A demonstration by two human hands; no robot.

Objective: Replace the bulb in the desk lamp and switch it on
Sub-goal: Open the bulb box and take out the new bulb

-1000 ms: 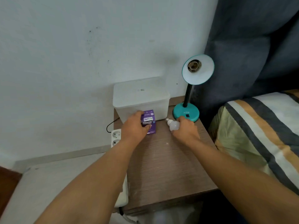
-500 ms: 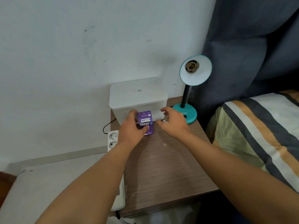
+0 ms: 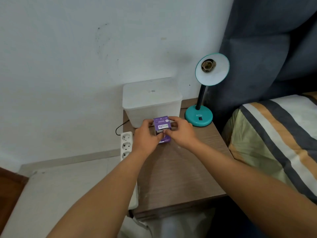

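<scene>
2 hands point(image 3: 147, 136) meet on the purple box point(image 3: 162, 128), which stands near the far edge of the table point(image 3: 180, 170), just in front of the white bin point(image 3: 151, 102). The left hand closes around the box's left side; the right hand point(image 3: 181, 133) pinches its right side and front, fingertips at the flap seam. The box's long axis runs toward the person, top end tilted up and away. I judge the new bulb is inside, unseen.

The lamp point(image 3: 199, 115) sits at the far right corner, right of the box, nearer the right hand. Its shade point(image 3: 215, 71) faces the person with an empty socket point(image 3: 207, 65). No loose bulb shows. Next, probably, opening the box, then carrying the bulb up and right to the socket.
</scene>
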